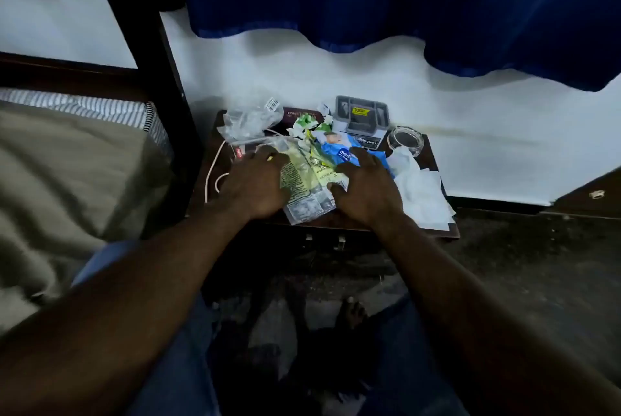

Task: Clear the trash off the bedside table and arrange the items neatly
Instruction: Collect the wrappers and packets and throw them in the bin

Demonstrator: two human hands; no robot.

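The wrapper lies between the hands, its length running away from them. The left hand and right hand flank it equally, fingers spread, gripping nothing.

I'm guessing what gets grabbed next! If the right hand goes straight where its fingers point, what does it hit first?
Most likely the blue packet: the fingertips of the right hand point at it and seem to touch it. Beyond it sits the grey tray, though depth is hard to judge.
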